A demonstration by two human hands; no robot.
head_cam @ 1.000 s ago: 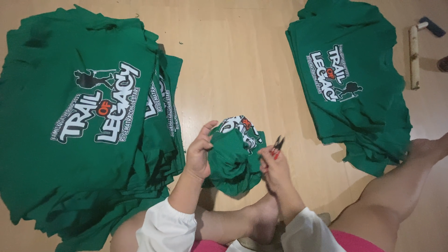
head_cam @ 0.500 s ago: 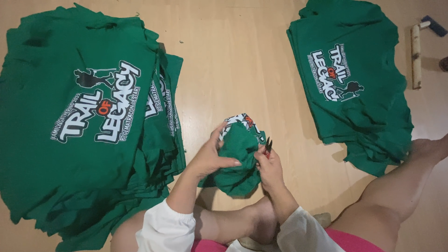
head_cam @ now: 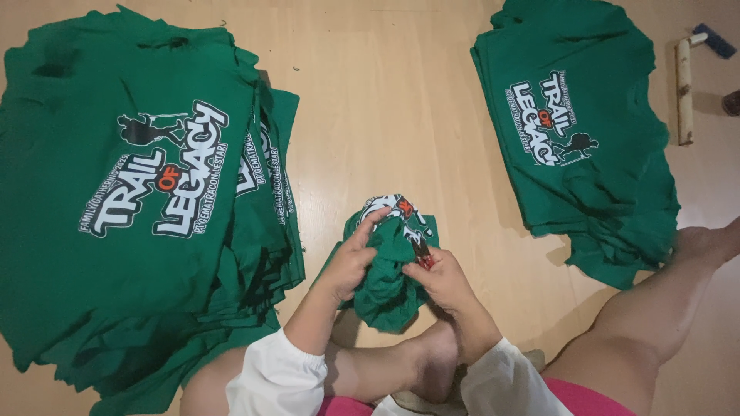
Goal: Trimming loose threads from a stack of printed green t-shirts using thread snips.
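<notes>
Green T-shirt (head_cam: 389, 266), bunched, printed front up, held over floor betw. both hands. L hand (head_cam: 348, 263) clutches fabric; R hand (head_cam: 441, 279) pinches small red-handled tool (head_cam: 421, 252) at cloth. Big stack (head_cam: 131, 208) at L looks pending, smaller pile (head_cam: 570, 131) at R likely done.

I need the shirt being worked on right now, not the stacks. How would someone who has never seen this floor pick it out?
Start at the big pile of green shirts on the left of the wooden floor and the smaller stack at upper right. Between them, by the person's crossed legs, both hands grip a bunched green shirt: left hand, right hand. It alone is crumpled into a ball rather than lying flat.
</notes>
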